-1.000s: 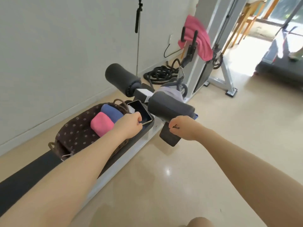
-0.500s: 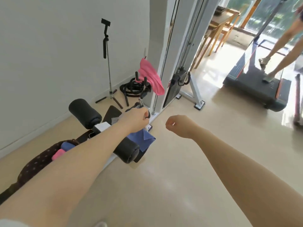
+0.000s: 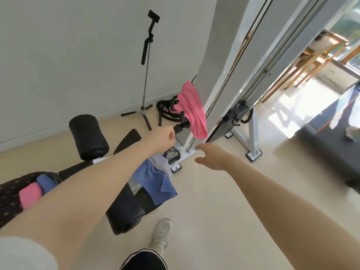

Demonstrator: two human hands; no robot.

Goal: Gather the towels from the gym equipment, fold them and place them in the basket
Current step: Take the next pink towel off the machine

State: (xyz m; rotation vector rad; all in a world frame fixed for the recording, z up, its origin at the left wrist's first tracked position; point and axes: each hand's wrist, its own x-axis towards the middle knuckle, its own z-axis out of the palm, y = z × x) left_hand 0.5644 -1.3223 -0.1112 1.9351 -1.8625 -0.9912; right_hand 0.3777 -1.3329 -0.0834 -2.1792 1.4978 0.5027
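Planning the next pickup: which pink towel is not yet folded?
The pink towel draped over the cable machine's handle; the other pink towel sits rolled in the basket.

Tripod (image 3: 146, 78) by wall, black ropes (image 3: 165, 112) coiled beside; wooden chairs (image 3: 311, 61) far right.

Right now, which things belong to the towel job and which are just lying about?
Job: pink towel on the handle, blue towel, basket holding rolled towels, both empty hands.
Lying about: tripod, ropes, treadmill.

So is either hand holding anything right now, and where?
Nothing. The right hand is open, reaching toward the pink towel; the left hand is curled, gripping nothing visible.
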